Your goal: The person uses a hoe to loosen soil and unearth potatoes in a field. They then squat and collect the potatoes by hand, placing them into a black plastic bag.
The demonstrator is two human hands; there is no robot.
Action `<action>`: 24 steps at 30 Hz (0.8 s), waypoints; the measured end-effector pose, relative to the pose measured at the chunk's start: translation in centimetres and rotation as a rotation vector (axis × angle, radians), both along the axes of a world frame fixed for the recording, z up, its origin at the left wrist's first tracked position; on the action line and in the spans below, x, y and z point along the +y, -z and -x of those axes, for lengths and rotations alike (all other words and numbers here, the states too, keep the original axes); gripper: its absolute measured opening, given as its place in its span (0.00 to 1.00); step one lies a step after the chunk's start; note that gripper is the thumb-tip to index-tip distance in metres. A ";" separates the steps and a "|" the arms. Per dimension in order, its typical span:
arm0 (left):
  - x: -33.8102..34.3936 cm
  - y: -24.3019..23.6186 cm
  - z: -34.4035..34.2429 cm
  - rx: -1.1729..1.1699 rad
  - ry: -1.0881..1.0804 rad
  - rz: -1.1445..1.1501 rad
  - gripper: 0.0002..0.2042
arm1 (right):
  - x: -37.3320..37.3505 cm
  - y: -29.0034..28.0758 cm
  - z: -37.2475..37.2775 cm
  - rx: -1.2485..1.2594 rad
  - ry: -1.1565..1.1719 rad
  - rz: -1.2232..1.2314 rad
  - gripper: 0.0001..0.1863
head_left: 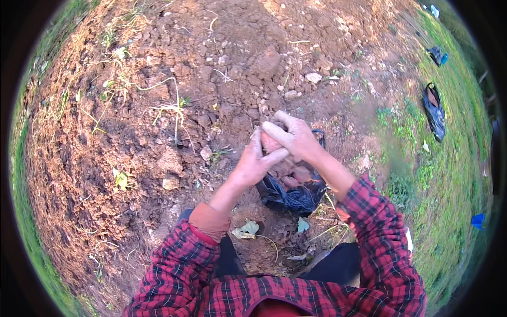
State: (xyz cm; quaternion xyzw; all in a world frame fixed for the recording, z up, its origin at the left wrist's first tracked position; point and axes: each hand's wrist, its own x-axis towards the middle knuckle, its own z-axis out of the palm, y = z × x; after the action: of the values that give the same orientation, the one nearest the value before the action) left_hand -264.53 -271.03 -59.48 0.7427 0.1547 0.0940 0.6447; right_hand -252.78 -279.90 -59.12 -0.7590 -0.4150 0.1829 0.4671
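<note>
A reddish, soil-dusted sweet potato (270, 143) is gripped between both my hands, above an open black plastic bag (288, 199). My left hand (250, 165) closes round its near left side, with the thumb pointing right. From the right, my right hand (299, 139) wraps over the top, thumb stretched across it; dirt covers the fingertips. Part of the sweet potato is hidden by my fingers. Inside the bag lie several more reddish-brown tubers (293, 178). My forearms partly cover the bag's rim.
Loose brown soil with clods, stones (313, 77) and dry vine stems (171, 108) spreads ahead and left. Grass borders the right, where another filled black bag (434, 113), a smaller dark bag (435, 55) and a blue container (478, 221) lie. A pale leaf (246, 229) rests near my legs.
</note>
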 end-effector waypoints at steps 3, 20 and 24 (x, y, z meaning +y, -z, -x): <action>5.5 2.7 3.2 -0.051 0.038 0.300 0.40 | 5.5 2.3 1.8 0.129 0.023 -0.164 0.19; 11.9 2.6 6.5 -0.225 -0.685 0.342 0.18 | 11.4 6.2 10.0 0.287 -0.257 -0.011 0.18; 13.3 4.9 5.9 -0.186 -0.748 0.286 0.15 | 11.3 6.2 11.5 0.434 -0.230 -0.044 0.14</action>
State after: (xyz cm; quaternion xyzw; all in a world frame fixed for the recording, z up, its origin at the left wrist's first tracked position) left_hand -270.48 -257.68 -64.37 0.5265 0.3667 0.3661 0.6740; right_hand -264.32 -268.60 -65.37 -0.6396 -0.3924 0.3845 0.5377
